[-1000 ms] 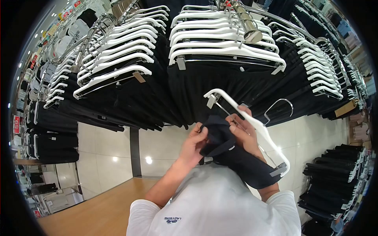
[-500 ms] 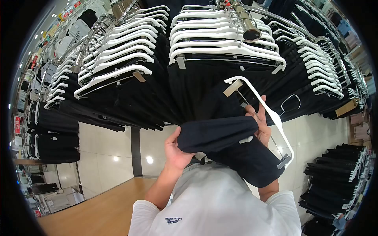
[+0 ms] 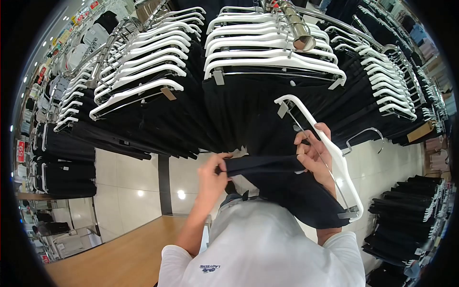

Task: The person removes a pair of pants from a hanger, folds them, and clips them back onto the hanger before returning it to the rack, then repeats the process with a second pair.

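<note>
Dark navy trousers [image 3: 296, 191] hang from a white clip hanger [image 3: 337, 158] that is tilted in front of my body. My left hand [image 3: 213, 177] pinches the left end of a folded part of the cloth. On the right, my right hand [image 3: 315, 155] has curled fingers around the hanger's metal bar and the cloth edge beside it. One hanger clip [image 3: 283, 110] is at the upper end; the other [image 3: 348, 214] grips the cloth at the lower end. The hanger's hook points right, off any rail.
White hangers with black trousers [image 3: 277, 62] fill the rack ahead, with more rows at left [image 3: 143, 71] and right [image 3: 389, 81]. A chrome rail end [image 3: 304, 42] juts toward me. A wooden surface [image 3: 124, 248] lies lower left; dark garments [image 3: 406, 210] hang lower right.
My left hand has turned and closed on the cloth edge, and the fold is flatter and narrower. The hanger has shifted slightly right and down, with my right fingers more curled.
</note>
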A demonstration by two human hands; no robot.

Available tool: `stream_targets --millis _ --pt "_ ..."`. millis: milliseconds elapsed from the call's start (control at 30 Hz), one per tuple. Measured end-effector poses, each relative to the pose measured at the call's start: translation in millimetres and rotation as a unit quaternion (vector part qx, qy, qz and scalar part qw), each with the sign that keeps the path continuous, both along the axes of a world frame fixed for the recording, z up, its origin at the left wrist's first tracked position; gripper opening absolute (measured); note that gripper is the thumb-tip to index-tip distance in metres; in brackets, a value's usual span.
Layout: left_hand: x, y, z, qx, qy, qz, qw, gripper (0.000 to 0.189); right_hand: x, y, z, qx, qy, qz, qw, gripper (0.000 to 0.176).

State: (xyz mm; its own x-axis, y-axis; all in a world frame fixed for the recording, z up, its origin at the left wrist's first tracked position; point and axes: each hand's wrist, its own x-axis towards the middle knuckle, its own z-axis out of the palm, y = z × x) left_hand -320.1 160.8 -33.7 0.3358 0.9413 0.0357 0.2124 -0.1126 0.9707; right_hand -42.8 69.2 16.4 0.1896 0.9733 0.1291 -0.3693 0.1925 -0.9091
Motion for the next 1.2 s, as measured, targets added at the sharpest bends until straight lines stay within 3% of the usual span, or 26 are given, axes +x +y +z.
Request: stream_targets --millis 33,100,167,233,267,367,467,500,600,667,767,867,900,1000,1100,1133,1200 --pt "-3.9 0.1 1.9 -0.092 -0.065 0.017 0.993 0.024 0.3 -1.9 2.4 -0.008 0.0 -0.001 1.0 0.08" --pt "-16.8 1.4 -4.6 -0.03 -0.002 0.0 1.0 0.024 3.9 -6.0 -1.5 -0.015 -0.014 0.012 1.0 0.074" --pt "-25.6 4.7 -16.3 -0.019 0.02 0.016 1.0 0.021 14.4 -3.8 -10.1 0.055 -0.019 0.037 0.998 0.072" --pt "-47.2 17.8 -40.2 0.005 0.149 -0.002 0.989 0.019 23.7 -6.1 -9.1 0.068 -0.023 0.026 0.997 0.072" --pt "-58.7 23.8 -52.9 0.017 0.213 -0.012 0.977 0.018 25.1 -5.8 -13.7 0.073 0.041 0.003 0.996 0.072" --pt "-78.6 29.4 -75.4 0.086 0.417 -0.093 0.9 0.017 35.2 -3.7 -6.9 0.071 0.13 -0.041 0.988 0.064" --pt "-68.6 27.0 -64.7 0.125 0.354 -0.068 0.924 0.024 49.9 2.1 -12.4 0.105 0.234 -0.001 0.967 0.06" --pt "-61.4 33.7 -60.4 0.11 0.263 -0.078 0.955 0.034 45.8 3.6 -6.9 0.089 0.245 -0.026 0.965 0.057" --pt "-29.1 41.7 -16.4 0.002 0.058 -0.056 0.997 0.043 35.2 8.4 -3.0 0.062 0.178 -0.009 0.982 0.058" --pt "-8.5 39.3 21.0 0.069 -0.02 -0.036 0.997 0.051 16.9 15.8 -2.9 0.087 0.083 0.035 0.992 0.061" --pt "10.2 33.2 79.2 0.251 -0.014 -0.038 0.967 0.058 -11.7 7.6 -6.4 0.056 -0.112 0.123 0.985 0.066" --pt "6.6 32.8 111.3 0.314 0.067 -0.209 0.924 0.063 -45.7 7.6 7.3 0.118 -0.28 0.211 0.929 0.05" --pt "7.5 31.4 112.9 0.344 0.093 -0.256 0.899 0.059 -58.2 2.3 19.0 0.066 -0.26 0.215 0.939 0.037" --pt "3.2 19.4 104.6 0.337 0.162 -0.329 0.867 0.032 -65.1 -1.7 10.7 0.096 -0.264 0.237 0.93 0.048" --pt "-3.5 13.5 97.6 0.326 0.265 -0.374 0.827 0.021 -62.5 -10.8 7.8 0.041 -0.267 0.298 0.915 0.05" --pt "-6.9 10.9 92.8 0.317 0.25 -0.376 0.834 0.02 -53.6 -13.6 16.3 0.001 -0.312 0.356 0.881 0.054" --pt "-13.4 5.2 83.1 0.298 0.22 -0.381 0.847 0.02 -45.4 -13.7 8.8 0.01 -0.342 0.334 0.878 0.063"
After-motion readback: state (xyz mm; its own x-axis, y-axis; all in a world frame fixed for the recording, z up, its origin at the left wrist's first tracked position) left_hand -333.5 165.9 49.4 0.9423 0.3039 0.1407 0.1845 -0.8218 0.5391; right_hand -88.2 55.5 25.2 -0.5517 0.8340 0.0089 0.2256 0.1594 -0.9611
